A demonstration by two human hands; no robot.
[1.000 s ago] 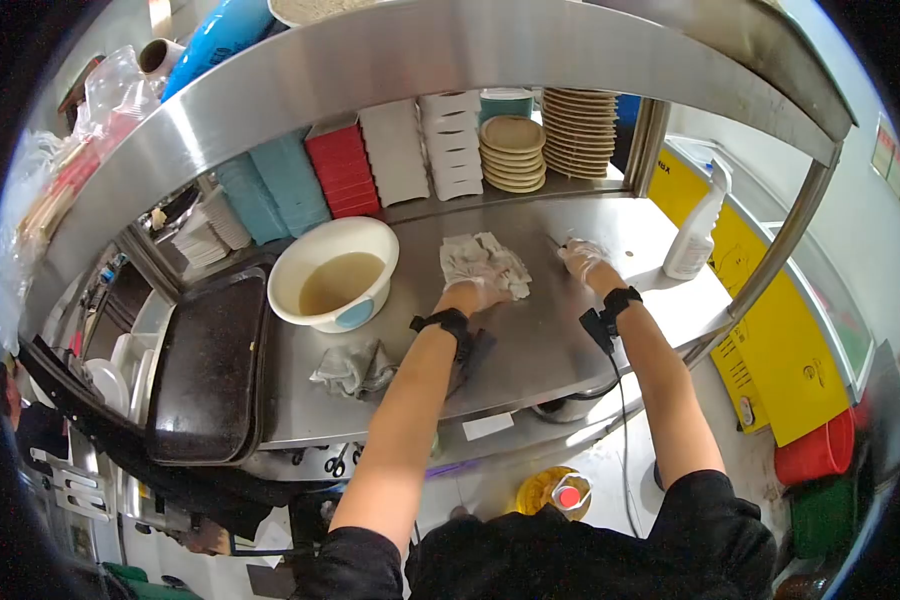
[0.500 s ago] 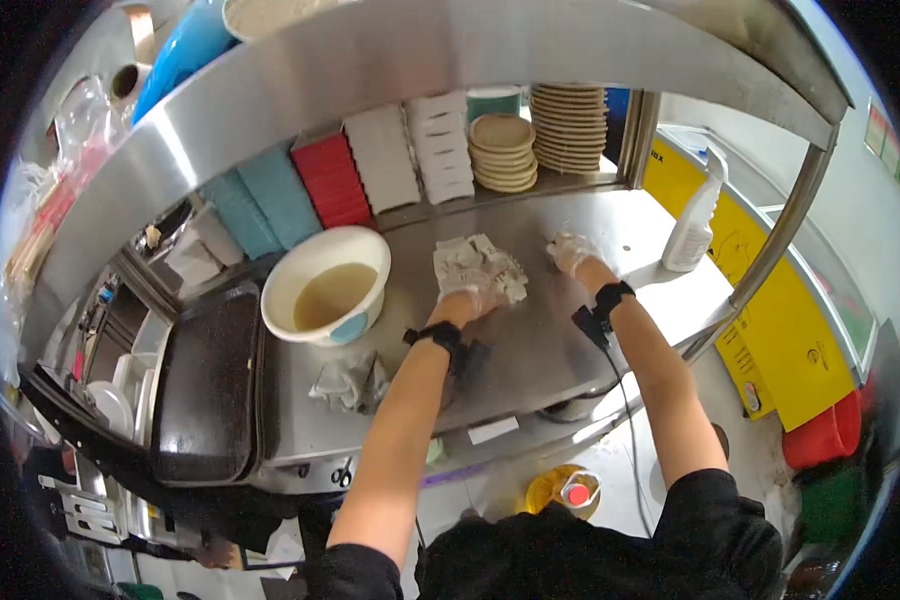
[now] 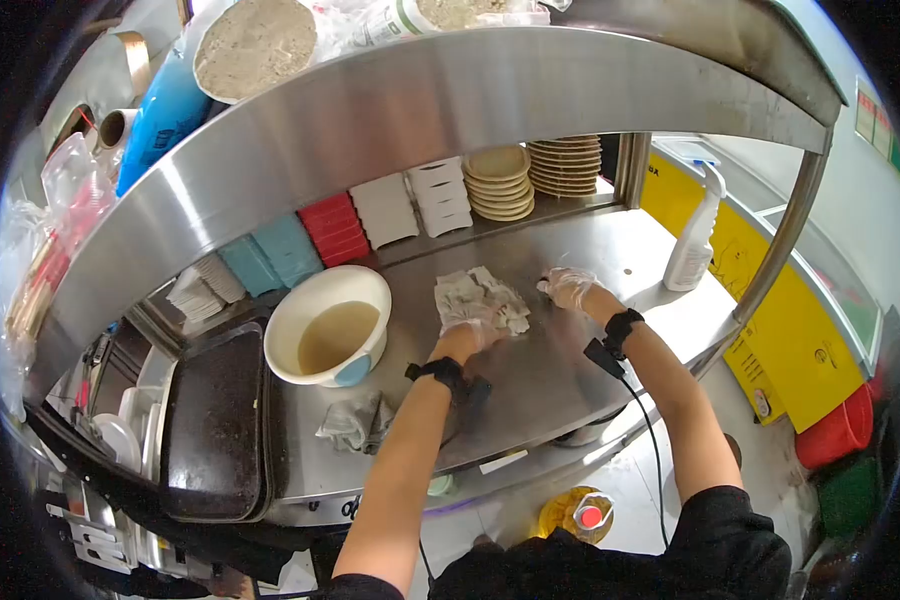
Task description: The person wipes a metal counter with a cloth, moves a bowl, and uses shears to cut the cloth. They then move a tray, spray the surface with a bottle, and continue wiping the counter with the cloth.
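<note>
My left hand (image 3: 475, 333), in a clear plastic glove, is at the near edge of a crumpled whitish cloth (image 3: 482, 296) spread on the steel worktop (image 3: 530, 380). Its fingers are partly hidden and appear to grip the cloth. To the right of the cloth is my right hand (image 3: 572, 287), gloved too, low over the worktop with its fingers bent together. A small greyish bit shows at those fingertips, too small to name. Left of the cloth stands a white basin (image 3: 282, 340) of cloudy brownish liquid. A folded grey cloth (image 3: 350, 422) lies in front of the basin.
Dark trays (image 3: 215, 430) lie at the left. Along the back are red containers (image 3: 332, 230), white containers (image 3: 385, 212) and stacked plates (image 3: 498, 185). A spray bottle (image 3: 692, 235) stands at the right. A steel shelf (image 3: 450, 90) spans overhead. An oil jug (image 3: 570, 515) is on the floor.
My view has tilted upward, showing more of the upper shelf. My left hand has drawn slightly toward me, from the cloth's middle to its near edge. My right hand has shifted slightly nearer too.
</note>
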